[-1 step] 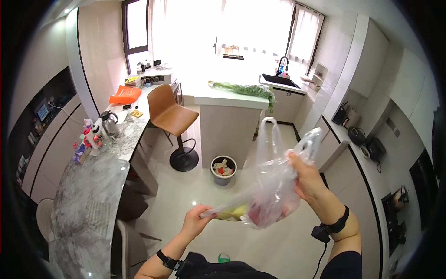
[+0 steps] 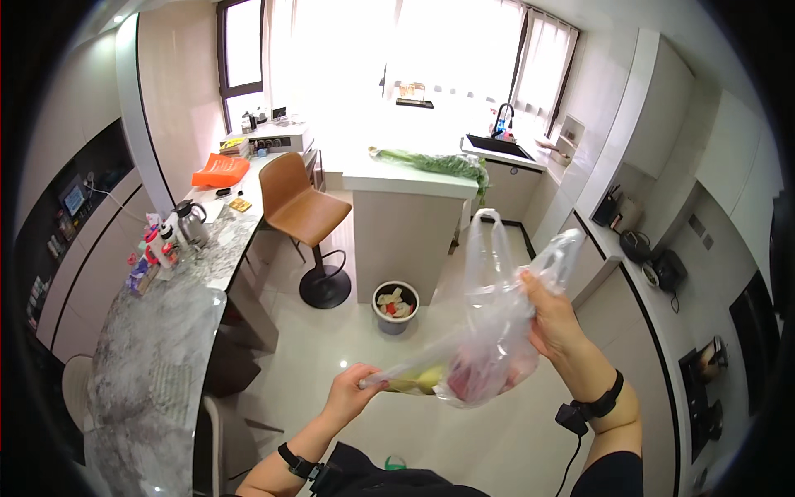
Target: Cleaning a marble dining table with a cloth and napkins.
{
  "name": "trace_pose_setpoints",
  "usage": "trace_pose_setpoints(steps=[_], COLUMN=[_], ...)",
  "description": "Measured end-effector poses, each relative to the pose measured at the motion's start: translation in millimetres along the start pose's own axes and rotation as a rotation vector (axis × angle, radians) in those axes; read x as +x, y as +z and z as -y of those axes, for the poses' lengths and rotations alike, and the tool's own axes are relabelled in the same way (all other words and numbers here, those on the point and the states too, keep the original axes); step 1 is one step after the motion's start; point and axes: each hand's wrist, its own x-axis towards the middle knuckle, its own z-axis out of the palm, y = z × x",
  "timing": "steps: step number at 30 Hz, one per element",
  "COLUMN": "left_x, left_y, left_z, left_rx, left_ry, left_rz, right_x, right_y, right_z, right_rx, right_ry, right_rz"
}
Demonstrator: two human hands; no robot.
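Note:
A translucent plastic bag (image 2: 484,344) hangs in the air in front of me, tilted toward the left. Through its film show a yellow-green item (image 2: 428,379) and a reddish-purple one (image 2: 465,373); their kinds are too blurred to tell. My right hand (image 2: 548,319) is closed around the upper right of the bag, below its handle loops, which stick up. At the lower left, my left hand (image 2: 352,392) pinches a stretched end of the plastic. Whether this is one bag or two together, I cannot tell.
Ahead stands a white island counter (image 2: 414,184) with a long bundle of leafy greens (image 2: 439,163) on it. A waste bin (image 2: 395,325) sits on the floor before it. To the left are a brown bar stool (image 2: 302,211) and a marble table (image 2: 153,364); kitchen counters line the right.
The view has shifted very slightly. Both hands keep their hold on the plastic bag, which is a touch farther right in the picture.

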Motion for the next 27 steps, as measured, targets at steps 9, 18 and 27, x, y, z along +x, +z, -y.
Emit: trace_pose_setpoints(steps=[9, 18, 27], left_x=[238.2, 545.9, 812.3], left_y=[39.2, 44.9, 42.1], left_z=[22.3, 39.1, 67.5], left_rx=[-0.06, -0.115, -0.234], left_ry=[0.16, 0.204, 0.115], left_rz=[0.148, 0.131, -0.219], right_x=[205.0, 454.1, 779.1], right_y=[-74.5, -116.6, -111.1], right_z=[38.6, 103.2, 143.3], right_rx=[0.03, 0.083, 0.149], right_ry=[-0.248, -0.429, -0.446], right_rz=[-0.08, -0.081, 0.13])
